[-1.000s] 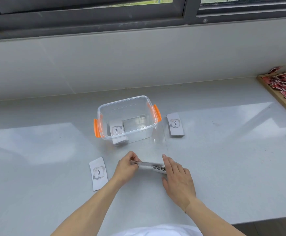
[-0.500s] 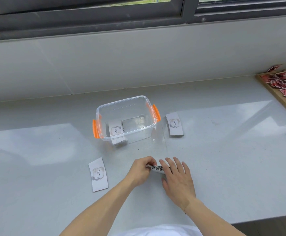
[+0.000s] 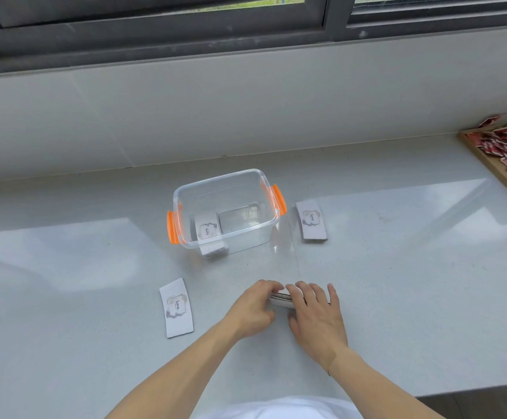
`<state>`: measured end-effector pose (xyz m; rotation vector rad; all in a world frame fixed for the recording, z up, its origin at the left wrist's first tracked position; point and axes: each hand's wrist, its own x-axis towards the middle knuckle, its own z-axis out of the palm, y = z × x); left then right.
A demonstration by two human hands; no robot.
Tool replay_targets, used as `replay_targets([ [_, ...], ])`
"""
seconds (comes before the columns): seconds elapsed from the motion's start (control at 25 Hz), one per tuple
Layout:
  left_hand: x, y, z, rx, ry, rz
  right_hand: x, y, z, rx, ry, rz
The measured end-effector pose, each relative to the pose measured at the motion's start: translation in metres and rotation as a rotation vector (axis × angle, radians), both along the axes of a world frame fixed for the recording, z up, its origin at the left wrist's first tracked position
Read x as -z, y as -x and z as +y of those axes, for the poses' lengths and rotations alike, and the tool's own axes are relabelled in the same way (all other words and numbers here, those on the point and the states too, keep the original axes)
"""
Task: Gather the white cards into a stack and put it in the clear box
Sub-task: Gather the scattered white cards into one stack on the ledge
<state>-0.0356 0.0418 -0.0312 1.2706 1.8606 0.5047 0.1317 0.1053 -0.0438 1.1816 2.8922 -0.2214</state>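
Inside the clear box [image 3: 247, 189] lay one stack of white cards [image 3: 206, 229]. Before it, the left hand [image 3: 253, 309] and right hand [image 3: 315, 317] pinched a card stack [image 3: 280, 298] on the counter [image 3: 397, 282]; loose cards [image 3: 176, 307] and another pile [image 3: 310, 219] lay beside.

Open counter [image 3: 397, 282] around clear box [image 3: 246, 237]
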Motion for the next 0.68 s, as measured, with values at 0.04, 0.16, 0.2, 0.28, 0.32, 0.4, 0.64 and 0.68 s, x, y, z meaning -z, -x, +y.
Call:
replay_targets([
  [0.04, 0.000, 0.009, -0.006, 0.018, 0.000, 0.062, 0.000, 0.000, 0.000, -0.002, -0.005, 0.004],
  [0.16, -0.005, 0.055, -0.031, 0.045, 0.021, 0.262, 0.000, 0.000, 0.001, -0.001, -0.013, 0.003],
  [0.2, -0.008, 0.074, -0.041, 0.052, 0.041, 0.332, 0.000, 0.000, 0.002, -0.001, -0.014, 0.003],
  [0.28, -0.014, 0.113, -0.061, 0.061, 0.137, 0.475, 0.001, 0.001, 0.002, 0.000, -0.018, 0.005],
  [0.32, -0.018, 0.129, -0.070, 0.056, 0.205, 0.530, 0.001, 0.001, 0.002, 0.000, -0.019, 0.005],
  [0.4, -0.022, 0.153, -0.084, 0.036, 0.331, 0.586, 0.000, 0.001, 0.002, 0.003, -0.021, 0.007],
  [0.64, -0.015, 0.155, -0.087, 0.080, 0.367, 0.621, -0.003, 0.001, 0.001, 0.005, -0.018, 0.011],
  [0.68, -0.013, 0.151, -0.084, 0.089, 0.355, 0.645, -0.003, 0.001, 0.000, 0.006, -0.016, 0.009],
])
